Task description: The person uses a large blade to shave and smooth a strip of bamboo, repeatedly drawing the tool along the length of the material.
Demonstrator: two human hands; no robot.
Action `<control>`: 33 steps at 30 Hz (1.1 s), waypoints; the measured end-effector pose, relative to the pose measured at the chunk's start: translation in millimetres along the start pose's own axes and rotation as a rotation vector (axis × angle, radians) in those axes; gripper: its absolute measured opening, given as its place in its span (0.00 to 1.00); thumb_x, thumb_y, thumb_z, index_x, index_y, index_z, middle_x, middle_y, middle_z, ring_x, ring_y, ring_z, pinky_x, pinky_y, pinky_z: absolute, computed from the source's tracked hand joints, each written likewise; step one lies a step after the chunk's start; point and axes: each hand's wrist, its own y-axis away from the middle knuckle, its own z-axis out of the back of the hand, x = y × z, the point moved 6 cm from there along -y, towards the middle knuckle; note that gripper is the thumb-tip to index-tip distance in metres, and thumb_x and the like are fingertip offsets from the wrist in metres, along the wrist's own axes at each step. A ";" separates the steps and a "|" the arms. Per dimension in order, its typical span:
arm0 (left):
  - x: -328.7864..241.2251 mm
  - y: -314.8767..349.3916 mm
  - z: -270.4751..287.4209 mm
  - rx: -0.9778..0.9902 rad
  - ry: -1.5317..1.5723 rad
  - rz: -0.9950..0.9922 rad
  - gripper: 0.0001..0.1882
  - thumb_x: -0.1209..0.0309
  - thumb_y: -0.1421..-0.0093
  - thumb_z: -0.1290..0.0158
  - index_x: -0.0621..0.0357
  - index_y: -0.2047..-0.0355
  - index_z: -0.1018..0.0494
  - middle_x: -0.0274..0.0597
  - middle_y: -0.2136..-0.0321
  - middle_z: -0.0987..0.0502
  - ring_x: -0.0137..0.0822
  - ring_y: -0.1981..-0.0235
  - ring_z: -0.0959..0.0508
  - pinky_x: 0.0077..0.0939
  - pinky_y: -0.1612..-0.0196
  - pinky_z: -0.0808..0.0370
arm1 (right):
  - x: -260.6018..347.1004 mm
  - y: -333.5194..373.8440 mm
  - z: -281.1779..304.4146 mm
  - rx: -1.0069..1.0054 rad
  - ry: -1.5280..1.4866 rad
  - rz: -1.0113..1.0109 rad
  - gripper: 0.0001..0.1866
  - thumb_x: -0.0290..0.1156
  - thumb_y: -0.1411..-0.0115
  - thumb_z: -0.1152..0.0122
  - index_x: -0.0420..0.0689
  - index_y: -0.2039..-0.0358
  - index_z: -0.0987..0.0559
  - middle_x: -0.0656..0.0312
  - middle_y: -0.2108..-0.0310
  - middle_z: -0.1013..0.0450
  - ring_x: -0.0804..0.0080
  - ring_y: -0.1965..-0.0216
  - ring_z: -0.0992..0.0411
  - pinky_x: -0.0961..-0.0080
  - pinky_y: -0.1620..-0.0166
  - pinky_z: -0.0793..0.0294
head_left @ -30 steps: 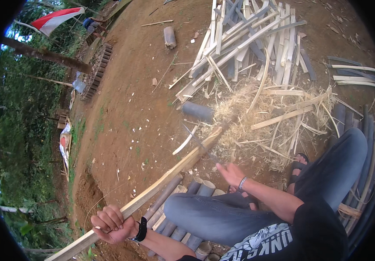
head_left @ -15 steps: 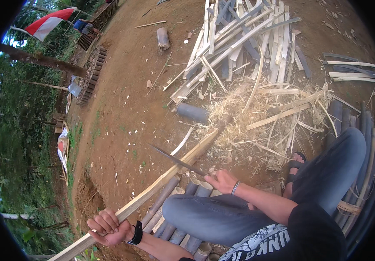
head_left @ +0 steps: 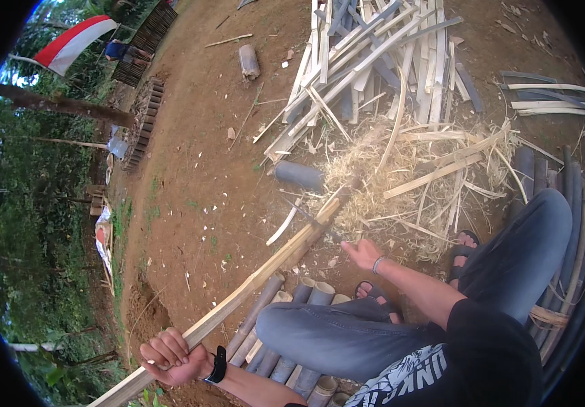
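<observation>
My left hand (head_left: pixel 177 356) is wrapped round a long pale strip of split bamboo (head_left: pixel 255 280), near its lower end. The strip slants up and away to the right, its far end over a heap of shavings (head_left: pixel 374 163). In my right hand (head_left: pixel 363 255) is a knife, its narrow dark blade (head_left: pixel 333 233) blurred by motion. The blade lies across the strip near the far end; whether it bites into the wood cannot be made out. My fingers hide the knife's handle.
A big pile of split bamboo strips (head_left: pixel 374 54) lies ahead. Cut bamboo poles (head_left: pixel 299 292) are beside my knee, and more poles (head_left: pixel 570 197) at the right. A short bamboo piece (head_left: pixel 298 175) is on the soil. Another person (head_left: pixel 126 53) is far off, near a red and white flag (head_left: pixel 75 41).
My right hand and the knife have moved up and away along the strip, toward its far end. My left hand keeps its grip, nearly still. The view has shifted slightly.
</observation>
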 end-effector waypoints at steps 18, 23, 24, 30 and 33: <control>-2.5 -5.6 10.9 -0.003 -0.010 -0.010 0.20 0.64 0.33 0.61 0.48 0.83 0.47 0.26 0.92 0.47 0.18 0.94 0.48 0.12 0.88 0.49 | 59.7 31.5 -26.0 0.102 0.160 0.317 0.43 0.71 0.44 0.61 0.41 0.93 0.33 0.59 0.92 0.39 0.70 0.89 0.39 0.66 0.83 0.40; 3.2 -7.4 -0.3 0.066 0.060 0.015 0.19 0.66 0.33 0.60 0.48 0.83 0.47 0.27 0.91 0.48 0.19 0.93 0.49 0.13 0.86 0.49 | -15.4 -24.9 13.9 0.033 0.223 0.041 0.43 0.70 0.44 0.60 0.39 0.93 0.34 0.59 0.93 0.40 0.67 0.92 0.43 0.62 0.85 0.41; 1.3 -7.1 2.0 0.056 0.040 -0.009 0.19 0.66 0.33 0.60 0.48 0.83 0.47 0.27 0.91 0.48 0.19 0.93 0.49 0.13 0.86 0.49 | -0.8 -23.3 8.4 0.033 0.159 0.055 0.43 0.70 0.44 0.59 0.39 0.92 0.34 0.60 0.92 0.40 0.67 0.92 0.43 0.62 0.85 0.41; -2.9 0.8 -7.6 0.038 -0.055 -0.026 0.19 0.66 0.33 0.59 0.48 0.83 0.47 0.27 0.92 0.48 0.19 0.93 0.49 0.12 0.86 0.49 | 41.3 18.2 -18.9 0.096 0.160 0.227 0.41 0.69 0.43 0.57 0.40 0.92 0.31 0.62 0.92 0.38 0.68 0.90 0.41 0.61 0.83 0.39; 0.3 1.4 -16.9 0.056 -0.046 -0.042 0.19 0.66 0.33 0.59 0.48 0.83 0.47 0.27 0.92 0.48 0.19 0.93 0.49 0.12 0.86 0.49 | -0.4 -8.9 31.4 0.071 0.155 0.023 0.41 0.70 0.43 0.59 0.43 0.93 0.35 0.64 0.92 0.41 0.70 0.89 0.42 0.62 0.84 0.42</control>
